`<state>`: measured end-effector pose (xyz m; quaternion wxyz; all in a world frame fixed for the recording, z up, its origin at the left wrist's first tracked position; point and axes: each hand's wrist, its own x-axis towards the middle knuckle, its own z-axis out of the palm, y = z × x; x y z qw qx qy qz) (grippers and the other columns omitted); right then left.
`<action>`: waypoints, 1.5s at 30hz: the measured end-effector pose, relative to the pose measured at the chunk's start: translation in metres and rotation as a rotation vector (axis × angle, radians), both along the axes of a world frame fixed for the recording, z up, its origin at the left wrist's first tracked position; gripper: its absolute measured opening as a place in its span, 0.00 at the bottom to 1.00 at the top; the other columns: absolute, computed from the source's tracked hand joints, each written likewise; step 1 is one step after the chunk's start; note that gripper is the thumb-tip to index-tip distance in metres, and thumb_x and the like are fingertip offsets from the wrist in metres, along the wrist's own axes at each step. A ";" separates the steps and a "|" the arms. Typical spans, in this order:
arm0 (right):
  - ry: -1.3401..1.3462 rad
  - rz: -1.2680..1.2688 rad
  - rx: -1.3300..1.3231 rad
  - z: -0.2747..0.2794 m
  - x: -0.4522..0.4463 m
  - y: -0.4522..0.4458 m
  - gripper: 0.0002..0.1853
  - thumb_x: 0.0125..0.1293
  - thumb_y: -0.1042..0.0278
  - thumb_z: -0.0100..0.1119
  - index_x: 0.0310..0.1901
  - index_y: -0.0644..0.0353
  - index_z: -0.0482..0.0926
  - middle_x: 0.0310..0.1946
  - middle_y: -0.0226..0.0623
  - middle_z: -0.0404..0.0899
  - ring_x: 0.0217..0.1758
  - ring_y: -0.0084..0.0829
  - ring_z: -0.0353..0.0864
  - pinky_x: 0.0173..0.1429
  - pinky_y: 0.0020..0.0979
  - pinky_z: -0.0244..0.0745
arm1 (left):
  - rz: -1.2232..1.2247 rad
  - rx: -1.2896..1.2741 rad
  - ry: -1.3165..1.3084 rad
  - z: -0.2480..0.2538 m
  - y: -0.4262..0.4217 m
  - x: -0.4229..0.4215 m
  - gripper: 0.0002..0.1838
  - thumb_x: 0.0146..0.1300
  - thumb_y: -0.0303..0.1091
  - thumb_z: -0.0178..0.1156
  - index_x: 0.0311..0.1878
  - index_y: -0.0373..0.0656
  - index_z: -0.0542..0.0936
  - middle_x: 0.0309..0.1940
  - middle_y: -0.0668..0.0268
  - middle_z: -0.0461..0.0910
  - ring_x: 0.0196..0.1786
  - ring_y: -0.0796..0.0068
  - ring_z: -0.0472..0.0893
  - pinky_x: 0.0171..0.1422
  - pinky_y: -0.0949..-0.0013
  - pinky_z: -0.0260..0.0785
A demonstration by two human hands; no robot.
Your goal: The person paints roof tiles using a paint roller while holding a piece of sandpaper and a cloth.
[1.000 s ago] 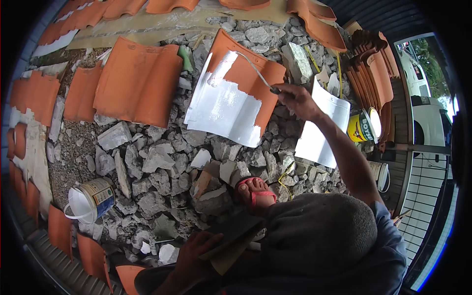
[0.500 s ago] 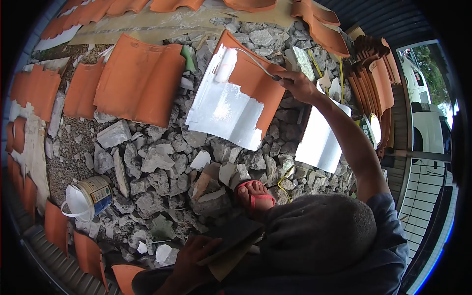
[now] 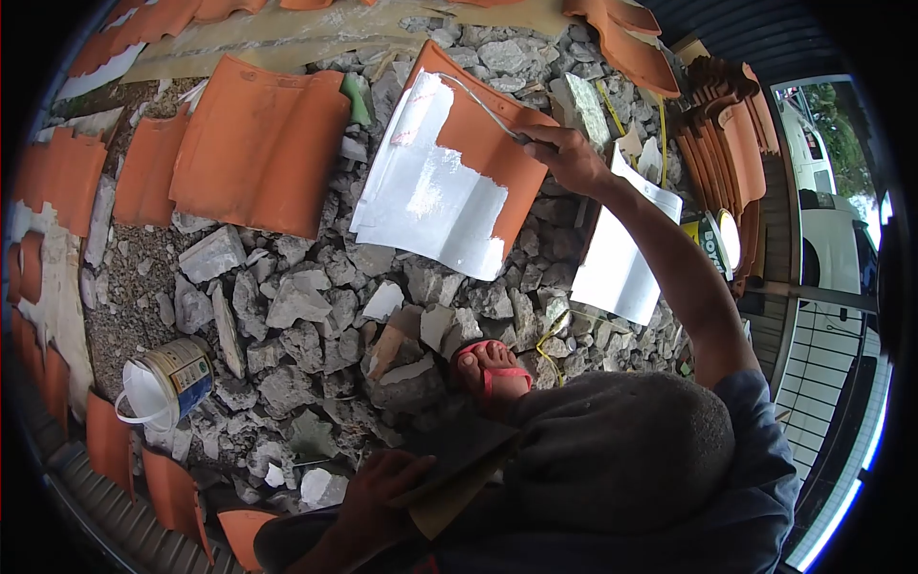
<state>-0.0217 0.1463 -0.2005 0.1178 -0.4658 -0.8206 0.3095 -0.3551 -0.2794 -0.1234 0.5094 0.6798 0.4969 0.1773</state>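
Observation:
My right hand (image 3: 571, 160) is closed round the dark handle of a paint roller. The bent wire frame (image 3: 486, 107) of the roller reaches left over an orange roof tile (image 3: 497, 143), and its pale head lies on the tile's upper left. White paint (image 3: 435, 201) covers the left and lower part of that tile; the right side is bare orange. At the bottom, my left hand (image 3: 382, 488) grips a flat dark piece (image 3: 454, 459) with a tan underside, whose kind I cannot make out. A white-coated tile (image 3: 626, 253) lies under my right forearm.
Broken concrete rubble (image 3: 296, 316) covers the ground. An unpainted tile (image 3: 258, 143) lies left of the painted one. A paint bucket (image 3: 172, 383) rests tipped at lower left. Tiles are stacked (image 3: 727, 143) at right, beside a paint can (image 3: 712, 241). My sandalled foot (image 3: 492, 371) is on the rubble.
The roller head has shifted left across the white part of the tile, my right hand moving slightly with it. The whole view has shifted a little. My left hand keeps its hold.

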 end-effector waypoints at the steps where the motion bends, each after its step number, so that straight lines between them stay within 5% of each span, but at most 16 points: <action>1: 0.029 0.006 0.028 -0.011 0.007 0.000 0.19 0.75 0.71 0.62 0.64 0.66 0.80 0.43 0.42 0.87 0.44 0.26 0.83 0.51 0.29 0.79 | -0.036 0.047 -0.008 -0.001 0.002 -0.001 0.34 0.45 0.39 0.76 0.61 0.46 0.82 0.50 0.61 0.82 0.50 0.55 0.81 0.54 0.53 0.77; 15: 0.023 0.006 0.031 -0.014 0.023 -0.013 0.17 0.74 0.73 0.62 0.62 0.65 0.81 0.39 0.45 0.87 0.40 0.29 0.84 0.49 0.35 0.80 | -0.026 0.031 0.003 0.003 0.007 0.003 0.35 0.45 0.39 0.76 0.62 0.46 0.82 0.47 0.60 0.80 0.49 0.53 0.80 0.50 0.54 0.78; 17: -0.090 -0.027 0.034 -0.013 0.047 -0.019 0.17 0.72 0.71 0.62 0.60 0.65 0.82 0.47 0.53 0.88 0.50 0.43 0.89 0.55 0.38 0.81 | 0.037 -0.019 0.021 0.007 0.010 0.002 0.35 0.45 0.39 0.76 0.62 0.45 0.82 0.47 0.60 0.80 0.50 0.53 0.80 0.50 0.55 0.77; 21: -0.247 -0.048 0.112 0.007 0.092 -0.034 0.18 0.72 0.72 0.61 0.62 0.64 0.82 0.48 0.54 0.88 0.50 0.44 0.90 0.55 0.38 0.81 | 0.054 -0.022 0.050 0.009 0.008 0.002 0.35 0.45 0.38 0.76 0.61 0.45 0.82 0.47 0.60 0.80 0.50 0.53 0.80 0.50 0.55 0.77; 26: -0.436 -0.183 -0.105 0.064 0.082 -0.050 0.19 0.72 0.70 0.61 0.63 0.62 0.81 0.45 0.57 0.87 0.49 0.47 0.89 0.56 0.39 0.81 | 0.032 -0.022 0.022 0.012 0.007 0.004 0.35 0.45 0.39 0.77 0.61 0.44 0.82 0.47 0.59 0.79 0.50 0.53 0.80 0.50 0.55 0.77; 30: -0.270 -0.101 0.167 0.005 0.069 -0.038 0.18 0.72 0.73 0.60 0.61 0.61 0.83 0.39 0.56 0.87 0.43 0.48 0.90 0.50 0.41 0.81 | 0.031 -0.013 0.026 0.013 0.007 0.008 0.36 0.44 0.38 0.77 0.61 0.44 0.81 0.47 0.60 0.79 0.50 0.53 0.80 0.50 0.55 0.78; 38: -0.027 -0.065 0.064 -0.011 0.021 -0.031 0.16 0.73 0.71 0.59 0.59 0.63 0.82 0.43 0.52 0.88 0.48 0.46 0.90 0.53 0.40 0.82 | -0.019 0.038 0.037 0.000 0.003 0.008 0.35 0.45 0.37 0.76 0.61 0.44 0.81 0.47 0.60 0.80 0.52 0.52 0.80 0.51 0.54 0.78; 45: -0.283 -0.103 -0.034 0.016 0.083 -0.041 0.18 0.73 0.70 0.63 0.62 0.64 0.81 0.51 0.54 0.87 0.55 0.42 0.88 0.60 0.39 0.79 | 0.013 -0.006 0.043 0.011 0.004 0.007 0.34 0.46 0.37 0.76 0.61 0.44 0.82 0.47 0.60 0.79 0.51 0.52 0.80 0.51 0.54 0.78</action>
